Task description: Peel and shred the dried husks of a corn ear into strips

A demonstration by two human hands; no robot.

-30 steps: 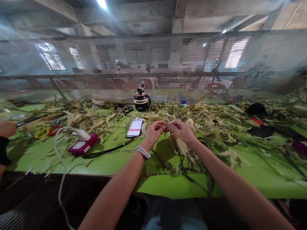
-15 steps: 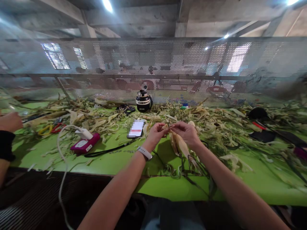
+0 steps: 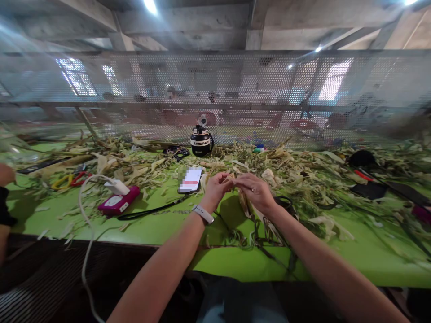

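Observation:
My left hand [image 3: 218, 187], with a pale watch band at the wrist, pinches the top of a pale corn husk [image 3: 245, 205]. Against its fingertips lie the closed fingers of my right hand [image 3: 256, 190], at the same end of the husk. The husk's dry strips hang below my hands toward the front of the green table [image 3: 141, 229]. Just what sits between the fingertips is too small to make out. A pale crumpled piece [image 3: 268, 176] lies right behind my right hand.
Loose husks [image 3: 303, 179] cover much of the table. Left of my hands are a phone [image 3: 190, 179] with a black strap, a magenta power block [image 3: 119, 200] with a white cable, and scissors [image 3: 79, 179]. A black bottle [image 3: 200, 141] stands behind. Another person's arm [image 3: 6, 175] shows far left.
My right hand has shifted slightly left and turned flatter over the husk, now covering more of it. The other person's hand at far left has drawn back toward the edge.

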